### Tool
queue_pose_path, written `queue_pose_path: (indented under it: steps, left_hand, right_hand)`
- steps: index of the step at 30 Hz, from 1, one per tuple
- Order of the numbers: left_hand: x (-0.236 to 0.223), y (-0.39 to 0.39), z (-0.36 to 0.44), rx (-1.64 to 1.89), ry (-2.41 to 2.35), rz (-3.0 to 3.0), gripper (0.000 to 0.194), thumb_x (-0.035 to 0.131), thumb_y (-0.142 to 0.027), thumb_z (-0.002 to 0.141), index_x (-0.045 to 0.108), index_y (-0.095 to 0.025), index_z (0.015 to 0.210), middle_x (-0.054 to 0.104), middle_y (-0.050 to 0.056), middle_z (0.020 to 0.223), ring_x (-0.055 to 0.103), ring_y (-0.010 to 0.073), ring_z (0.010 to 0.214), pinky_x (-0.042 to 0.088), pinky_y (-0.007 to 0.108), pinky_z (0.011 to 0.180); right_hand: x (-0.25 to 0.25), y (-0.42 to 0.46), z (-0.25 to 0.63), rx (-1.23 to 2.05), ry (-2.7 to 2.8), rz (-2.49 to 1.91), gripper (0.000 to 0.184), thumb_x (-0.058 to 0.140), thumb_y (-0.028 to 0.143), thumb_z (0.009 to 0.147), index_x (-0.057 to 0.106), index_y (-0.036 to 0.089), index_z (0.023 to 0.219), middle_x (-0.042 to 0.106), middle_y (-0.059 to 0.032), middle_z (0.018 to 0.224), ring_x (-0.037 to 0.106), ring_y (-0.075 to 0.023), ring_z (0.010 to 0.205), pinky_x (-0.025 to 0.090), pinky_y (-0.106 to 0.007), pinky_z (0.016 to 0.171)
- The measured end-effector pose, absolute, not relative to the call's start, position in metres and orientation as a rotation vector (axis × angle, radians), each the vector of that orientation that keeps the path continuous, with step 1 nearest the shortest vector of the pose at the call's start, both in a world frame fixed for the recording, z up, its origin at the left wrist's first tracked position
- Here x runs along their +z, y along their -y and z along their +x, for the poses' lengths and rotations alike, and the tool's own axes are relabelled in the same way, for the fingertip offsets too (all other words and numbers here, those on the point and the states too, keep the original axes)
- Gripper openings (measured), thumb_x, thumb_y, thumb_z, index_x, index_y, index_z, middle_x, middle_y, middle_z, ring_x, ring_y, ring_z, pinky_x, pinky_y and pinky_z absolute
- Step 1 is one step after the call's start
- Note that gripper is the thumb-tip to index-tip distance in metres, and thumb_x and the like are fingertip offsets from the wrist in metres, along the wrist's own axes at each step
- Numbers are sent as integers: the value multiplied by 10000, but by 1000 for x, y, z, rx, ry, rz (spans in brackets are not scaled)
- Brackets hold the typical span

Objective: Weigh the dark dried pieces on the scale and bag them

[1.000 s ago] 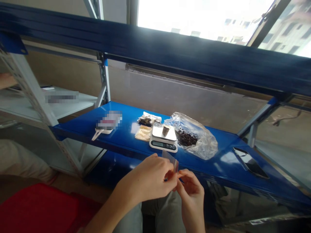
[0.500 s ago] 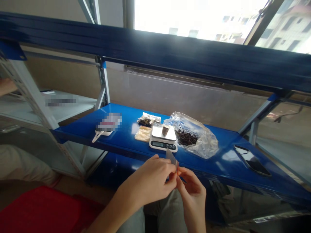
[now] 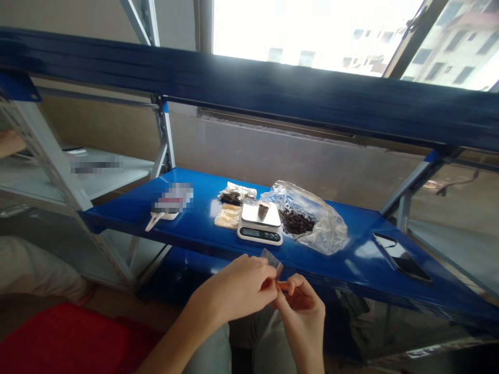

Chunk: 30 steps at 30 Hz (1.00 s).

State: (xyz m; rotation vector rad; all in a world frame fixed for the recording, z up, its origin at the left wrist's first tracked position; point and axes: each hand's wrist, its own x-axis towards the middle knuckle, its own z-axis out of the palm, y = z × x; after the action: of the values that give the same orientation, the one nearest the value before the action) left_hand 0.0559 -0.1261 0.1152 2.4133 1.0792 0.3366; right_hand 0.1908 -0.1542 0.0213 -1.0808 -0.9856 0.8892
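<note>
My left hand (image 3: 234,288) and my right hand (image 3: 300,317) meet in front of the shelf edge. Between their fingertips they pinch a small clear plastic sachet (image 3: 272,260). Beyond them stands a white digital kitchen scale (image 3: 259,228) carrying a small brown cup (image 3: 263,210). To its right lies a clear plastic bag of dark beans (image 3: 300,221). A small bag with dark contents (image 3: 233,195) and a flat tan packet (image 3: 228,216) lie to its left. Neither hand touches these things.
The blue steel shelf (image 3: 195,208) holds a blurred white item (image 3: 167,208) and a black smartphone (image 3: 401,258). A blue crossbeam (image 3: 249,88) runs above. A co-worker's hand (image 3: 10,143) shows at far left, and a red surface (image 3: 62,337) lies low left.
The whole view has drifted slightly left. The sachet sits a little lower between my fingers and shows less of its upper part. My hands have stayed together on it.
</note>
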Motion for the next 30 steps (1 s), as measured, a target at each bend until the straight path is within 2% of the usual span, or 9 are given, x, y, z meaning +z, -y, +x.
queue_pose_path:
  steps: [7, 13, 16, 23, 27, 30]
  left_hand:
    - [116, 132, 56, 354, -1172, 2439, 188, 421, -123, 801, 571, -167, 696, 617, 24, 778, 565, 152, 720, 373, 261, 660]
    - [121, 140, 55, 332, -1321, 2464, 233, 400, -123, 799, 514, -160, 599, 568, 22, 705, 522, 135, 636, 377, 280, 677]
    - [123, 141, 53, 360, -1358, 2463, 235, 394, -132, 804, 513, -163, 603, 562, 21, 696, 518, 134, 627, 378, 284, 686]
    - [126, 142, 57, 318, -1337, 2483, 204, 452, -147, 742, 505, -164, 546, 582, 34, 648, 544, 147, 602, 395, 297, 692]
    - [122, 144, 66, 294, -1252, 2531, 212, 463, -176, 730, 508, -164, 524, 590, 47, 602, 559, 162, 576, 413, 316, 699]
    - [119, 145, 73, 292, -1226, 2562, 175, 467, -179, 723, 551, -156, 571, 623, 77, 644, 595, 197, 636, 427, 332, 713]
  right_hand:
    - [27, 160, 189, 891, 1058, -1168, 330, 697, 297, 659, 399, 186, 570, 556, 12, 564, 460, -81, 471, 363, -178, 417]
    - [29, 165, 202, 766, 1040, -1326, 323, 688, 324, 658, 409, 183, 578, 477, 36, 554, 395, -63, 457, 324, -171, 402]
    - [31, 164, 207, 701, 1057, -1391, 313, 689, 356, 655, 437, 179, 601, 488, 32, 588, 361, -52, 435, 302, -167, 371]
    - [39, 166, 210, 612, 1310, -1394, 162, 671, 298, 675, 567, 174, 693, 573, -32, 714, 574, -144, 624, 392, -159, 391]
    - [39, 166, 213, 538, 1421, -1321, 200, 667, 279, 688, 542, 172, 573, 618, -84, 867, 616, -163, 690, 450, -172, 416]
    - [39, 166, 213, 488, 1440, -1320, 177, 662, 303, 697, 630, 173, 582, 636, -102, 938, 618, -157, 670, 455, -175, 400]
